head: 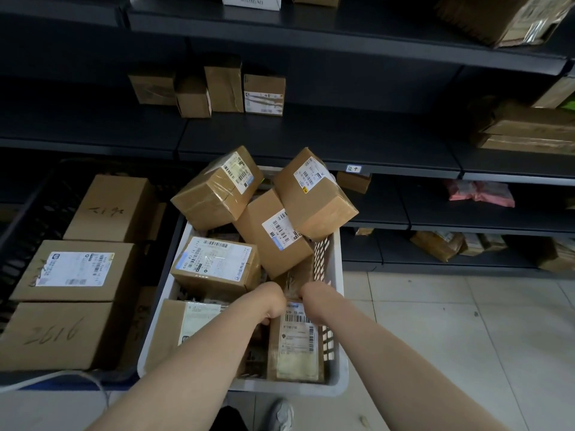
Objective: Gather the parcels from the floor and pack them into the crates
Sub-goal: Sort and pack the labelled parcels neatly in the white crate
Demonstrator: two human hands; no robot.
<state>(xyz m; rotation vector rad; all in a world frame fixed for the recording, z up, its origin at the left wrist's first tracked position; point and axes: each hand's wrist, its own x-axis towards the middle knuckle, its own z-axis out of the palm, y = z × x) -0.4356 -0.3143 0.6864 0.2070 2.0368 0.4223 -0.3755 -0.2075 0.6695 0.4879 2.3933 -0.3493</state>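
two hands meet atop our parcel (297, 346), upright in the near right corner of the crate (339, 376): left hand (273, 301) curls round its edge; right hand (311, 295) touches it, its grip we cannot tell.

Left hand (271, 301): fingers turned down behind the wrist; grip cannot be told.
Right hand (312, 295): blurred; fingers likewise hidden.
Upright brown cardboard parcel with a white label (295, 346): top edge covered by both hands; print too small to read.
Flat brown cardboard parcel (171, 331): right part under the left forearm.
White plastic slatted crate (280, 387): floor hidden beneath parcels.
Black plastic mesh crate (37, 206): cut by the left edge.
Brown tape-wrapped carton (504, 17) and white box (252, 0): cut by the top edge.
Grey shoe (282, 413): cut by the bottom edge.
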